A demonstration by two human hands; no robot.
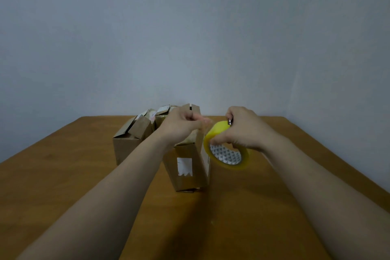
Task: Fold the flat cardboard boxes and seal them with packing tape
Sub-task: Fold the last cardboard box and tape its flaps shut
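The tape roll (225, 155) is clasped by the curled fingers of the right grip (242, 131). A small metal item (229, 122), too small to be identified, is held at the roll's twelve o'clock. The left grip (181, 124) is curled over the top of the upright box (187, 167), at nine o'clock from the roll, and what it pinches cannot be made out. More boxes (135, 135), partly hidden, are crowded at the upright box's ten o'clock on the tabletop (63, 175).
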